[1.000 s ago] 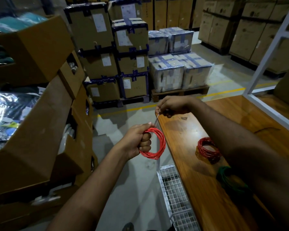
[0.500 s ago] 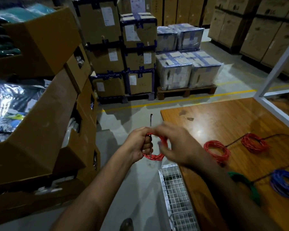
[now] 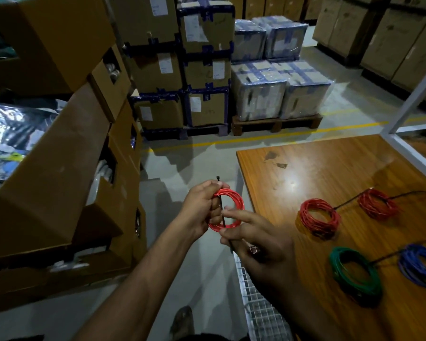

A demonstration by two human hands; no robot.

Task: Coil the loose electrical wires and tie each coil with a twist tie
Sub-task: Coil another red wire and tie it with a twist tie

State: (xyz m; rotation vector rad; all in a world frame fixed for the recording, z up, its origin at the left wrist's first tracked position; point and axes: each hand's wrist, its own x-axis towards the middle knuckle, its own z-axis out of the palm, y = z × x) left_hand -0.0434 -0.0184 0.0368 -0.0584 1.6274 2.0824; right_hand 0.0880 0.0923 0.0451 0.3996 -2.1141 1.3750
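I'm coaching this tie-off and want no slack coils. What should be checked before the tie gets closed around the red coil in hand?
1. Left hand grips the red coil: ok.
2. Black tie runs across the coil's strands: ok.
3. Right hand pinches the tie's lower end: ok.
4. Tie head free above the left hand: ok.
5. Tail threaded through the head: not ok.
6. All strands gathered inside the tie: cannot tell.

Person, head-cam view. Two forearms, both bare to frame edge; no sleeves, gloves or watch seen. Left hand (image 3: 202,207): no rings visible. Right hand (image 3: 258,244): ring w/ small pale squarish face (image 3: 253,249) on one of the fingers; which finger can't tell. Below, betw. arms: one foot (image 3: 182,321) on floor, footwear unclear in dim light. Dark garment edge (image 3: 202,337) at bottom of frame.
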